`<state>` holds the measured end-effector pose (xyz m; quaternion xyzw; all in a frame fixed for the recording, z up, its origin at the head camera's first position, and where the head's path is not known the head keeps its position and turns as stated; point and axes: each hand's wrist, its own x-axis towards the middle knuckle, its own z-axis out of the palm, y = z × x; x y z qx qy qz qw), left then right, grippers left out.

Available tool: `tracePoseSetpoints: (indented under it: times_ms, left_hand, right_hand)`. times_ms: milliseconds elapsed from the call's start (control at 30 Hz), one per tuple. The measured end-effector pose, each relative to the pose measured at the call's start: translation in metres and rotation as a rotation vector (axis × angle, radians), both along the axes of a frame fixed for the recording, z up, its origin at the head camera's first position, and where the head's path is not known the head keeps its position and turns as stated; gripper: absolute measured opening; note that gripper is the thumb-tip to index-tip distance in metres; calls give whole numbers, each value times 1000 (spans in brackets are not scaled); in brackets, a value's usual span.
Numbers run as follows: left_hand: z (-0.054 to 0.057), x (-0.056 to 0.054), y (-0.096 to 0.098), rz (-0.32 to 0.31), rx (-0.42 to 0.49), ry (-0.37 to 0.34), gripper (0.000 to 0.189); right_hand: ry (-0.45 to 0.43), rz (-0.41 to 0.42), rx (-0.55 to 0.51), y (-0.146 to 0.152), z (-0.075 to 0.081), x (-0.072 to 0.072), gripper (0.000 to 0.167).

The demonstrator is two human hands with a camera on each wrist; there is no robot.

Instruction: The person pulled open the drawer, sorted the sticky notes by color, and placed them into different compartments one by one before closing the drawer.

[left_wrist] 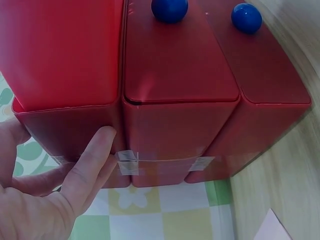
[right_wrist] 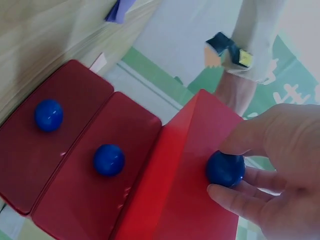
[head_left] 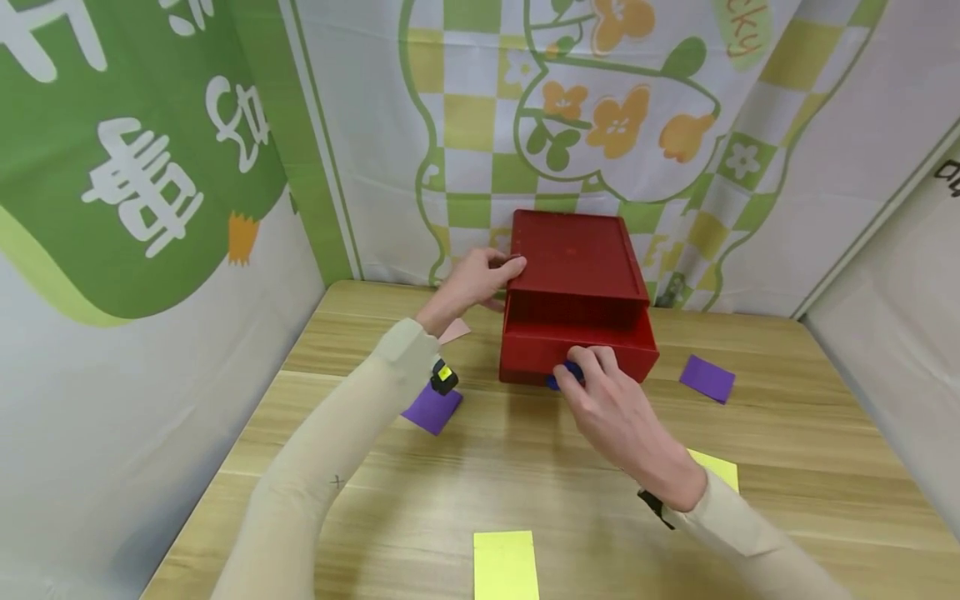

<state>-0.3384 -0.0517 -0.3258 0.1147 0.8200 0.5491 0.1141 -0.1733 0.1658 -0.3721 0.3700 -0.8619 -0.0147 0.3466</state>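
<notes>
A red drawer cabinet [head_left: 573,254] stands against the back cloth, its top drawer [head_left: 540,350] pulled out toward me. My right hand [head_left: 618,417] pinches the round blue knob [right_wrist: 225,168] on that drawer's front between thumb and fingers. The other two drawers, with blue knobs [right_wrist: 109,160] of their own, are closed in the right wrist view. At the cabinet's upper left edge rests my left hand [head_left: 480,279]; its fingers [left_wrist: 90,162] lie extended along the cabinet's side wall [left_wrist: 70,130]. Inside the drawer, the part in view is bare red.
Purple paper pieces [head_left: 708,379] lie right and left of the cabinet on the wooden table [head_left: 405,508]. A yellow sheet [head_left: 506,567] is at the front, another by my right wrist. Pink paper [head_left: 454,331] sits near my left wrist. Printed cloth walls enclose the table.
</notes>
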Motion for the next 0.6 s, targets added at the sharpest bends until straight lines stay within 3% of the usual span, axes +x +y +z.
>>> tracePoseSetpoints:
  times_ms: [200, 400, 600]
  left_hand:
    - [-1, -1, 1, 4, 9, 0, 54]
    - [-2, 0, 2, 3, 28, -8, 53]
    - [-2, -1, 2, 4, 32, -13, 54]
  right_hand:
    - [-3, 21, -1, -3, 3, 11, 16]
    - [-77, -14, 39, -3, 8, 26, 16]
    - [-101, -27, 57, -3, 11, 30, 18]
